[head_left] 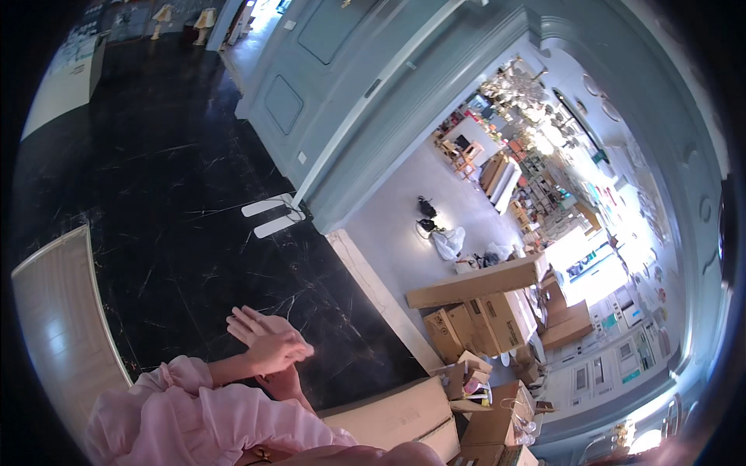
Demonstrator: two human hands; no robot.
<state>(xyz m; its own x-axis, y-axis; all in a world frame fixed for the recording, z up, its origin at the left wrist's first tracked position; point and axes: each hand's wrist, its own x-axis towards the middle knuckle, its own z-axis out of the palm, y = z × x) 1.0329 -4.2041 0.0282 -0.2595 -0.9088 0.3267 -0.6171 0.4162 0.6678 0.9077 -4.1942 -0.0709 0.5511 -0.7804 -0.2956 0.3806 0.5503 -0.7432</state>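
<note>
Black marble floor (179, 194) beneath 2 empty hands (268, 349).

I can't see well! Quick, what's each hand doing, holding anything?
Left hand: open, fingers flat, holding nothing.
Right hand: pressed over the left hand, nothing seen in it; open or closed cannot be told.

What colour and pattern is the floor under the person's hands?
Black with thin pale veins, like marble; the floor shows best in the head view, beneath the two hands pressed together.
</note>
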